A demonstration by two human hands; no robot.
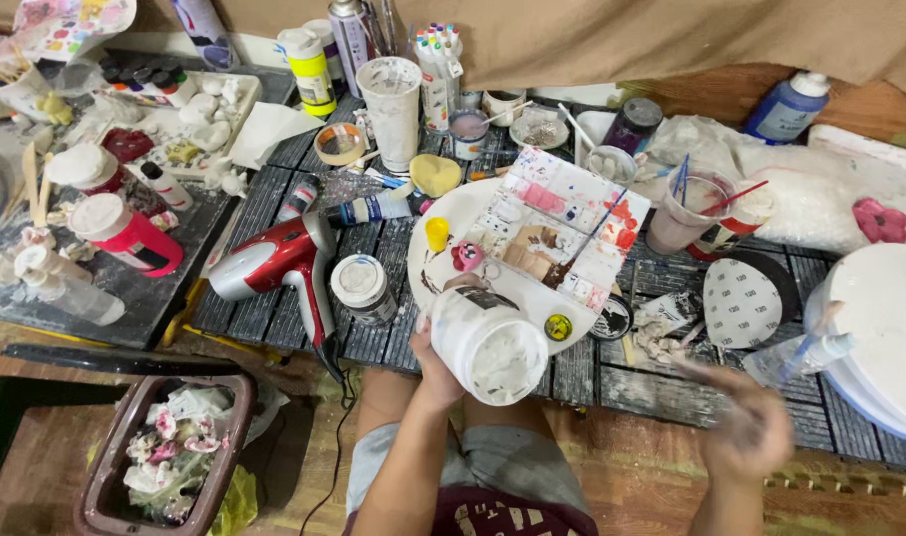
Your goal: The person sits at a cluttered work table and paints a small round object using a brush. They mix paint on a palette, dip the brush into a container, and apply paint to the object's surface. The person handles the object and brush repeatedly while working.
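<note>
My left hand (435, 359) grips a white plastic jar (487, 342) smeared with white paste, tilted with its open mouth toward me, over the near edge of the dark slatted table (304, 213). My right hand (746, 427) is blurred, below the table edge at the right, with its fingers spread and nothing in it. Behind the jar lies a round white plate (443, 218) with a paint-stained rectangular palette (562, 233) on it, plus a small yellow piece (437, 234) and a pink piece (467, 256).
A red hair dryer (279, 263) and a lidded white jar (361, 288) lie left of the plate. Paint bottles, cups and markers crowd the back. A white bucket lid (875, 333) sits right; a brown waste bin (165, 452) stands on the floor left.
</note>
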